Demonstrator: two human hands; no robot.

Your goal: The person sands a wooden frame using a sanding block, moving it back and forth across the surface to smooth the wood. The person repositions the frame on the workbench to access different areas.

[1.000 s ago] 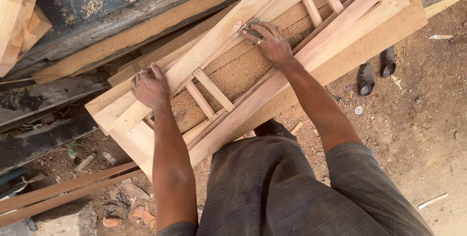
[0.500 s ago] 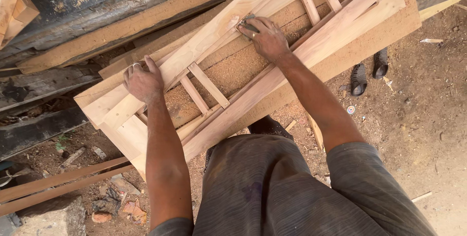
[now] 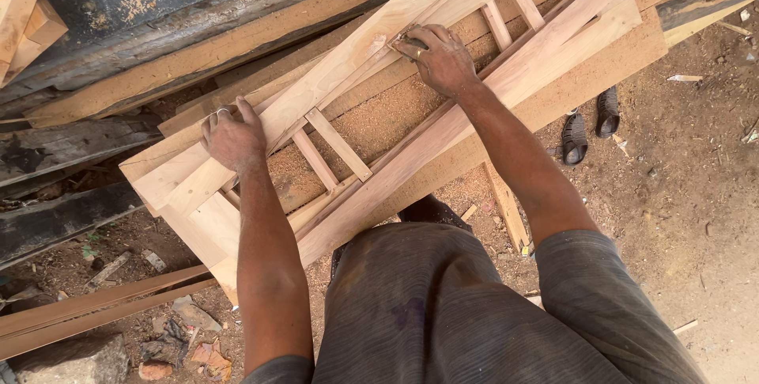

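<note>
Near the middle of the frame, our right hand (image 3: 443,58) presses down on the far rail of a long wooden frame (image 3: 506,91). Its fingers are curled over a small dark piece, maybe sanding paper; we cannot tell for sure. Our left hand (image 3: 232,140) lies lower left, fingers bent over the same rail near its end, holding the frame steady. The frame runs from lower left to upper right, resting on a wide board (image 3: 609,68) dusted with sawdust.

We think the rubbing-smooth step is going on. The next move would need the left hand to keep the frame from sliding while the right pushes along the wood.

Around us is bare dirt ground (image 3: 696,210). A pair of dark sandals (image 3: 589,123) sits at right. Old dark planks (image 3: 71,147) lie at left, thin strips (image 3: 95,305) lower left.
</note>
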